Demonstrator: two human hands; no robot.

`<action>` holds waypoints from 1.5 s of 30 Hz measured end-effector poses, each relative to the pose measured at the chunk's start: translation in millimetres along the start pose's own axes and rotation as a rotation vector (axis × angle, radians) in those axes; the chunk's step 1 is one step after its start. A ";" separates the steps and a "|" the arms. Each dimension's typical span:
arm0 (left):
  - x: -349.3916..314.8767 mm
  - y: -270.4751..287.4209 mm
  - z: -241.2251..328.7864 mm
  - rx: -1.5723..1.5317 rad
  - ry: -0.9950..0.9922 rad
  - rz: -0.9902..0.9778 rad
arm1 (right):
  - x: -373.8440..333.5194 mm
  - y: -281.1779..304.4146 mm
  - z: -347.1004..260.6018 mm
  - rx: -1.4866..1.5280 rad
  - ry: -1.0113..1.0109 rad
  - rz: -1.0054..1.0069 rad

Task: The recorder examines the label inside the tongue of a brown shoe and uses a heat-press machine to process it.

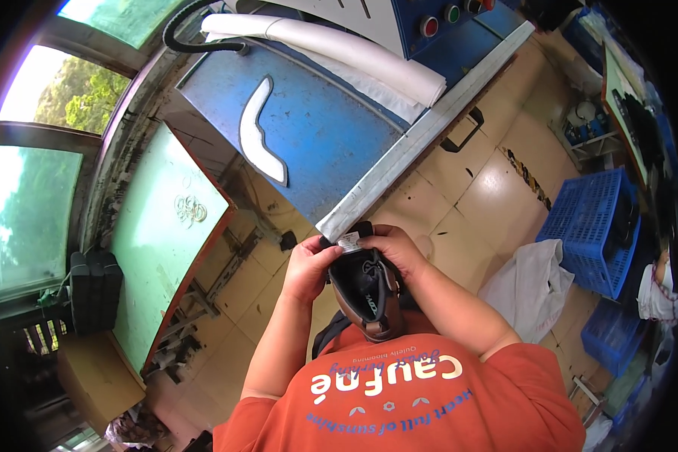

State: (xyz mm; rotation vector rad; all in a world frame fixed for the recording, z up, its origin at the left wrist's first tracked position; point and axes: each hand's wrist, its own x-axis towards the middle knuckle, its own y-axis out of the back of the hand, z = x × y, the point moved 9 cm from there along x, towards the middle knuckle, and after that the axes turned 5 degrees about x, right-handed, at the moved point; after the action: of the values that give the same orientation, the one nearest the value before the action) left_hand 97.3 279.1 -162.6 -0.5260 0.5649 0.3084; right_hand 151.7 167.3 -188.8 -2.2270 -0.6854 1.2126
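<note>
A brown shoe (388, 329) with a black lining is held close to my chest, its opening facing up. My left hand (309, 265) is closed on the shoe's far-left edge, the thumb by a small white label (349, 241). My right hand (396, 251) grips the far-right edge, its thumb at the label's other side. Both hands are just below the near corner of a blue worktable (324, 135). On that table lies a curved white piece (255, 134) with a dark border. The fingertips under the shoe's edge are partly hidden.
A rolled white sheet (339, 53) lies beside a blue machine with push buttons (451, 13). At left stands a green table (154, 248) with several thin rings (191, 209). Blue crates (584, 226) and a whitish sack (531, 290) are on the right. A cardboard box (102, 377) sits lower left.
</note>
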 end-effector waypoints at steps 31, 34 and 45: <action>-11.2 3.1 -14.4 0.048 -0.011 0.019 | -19.6 -1.2 6.1 -0.017 -0.019 -0.021; -10.2 4.2 -15.1 0.040 -0.011 0.025 | -18.3 0.9 5.9 -0.023 -0.018 -0.012; -7.3 7.6 -12.8 0.034 -0.012 0.077 | -11.7 -4.0 0.9 -0.081 -0.011 -0.027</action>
State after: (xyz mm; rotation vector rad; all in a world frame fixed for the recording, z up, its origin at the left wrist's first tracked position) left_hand 82.8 277.4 -170.5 -0.4696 0.5782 0.3738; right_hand 144.6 162.9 -179.7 -2.2708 -0.7797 1.2044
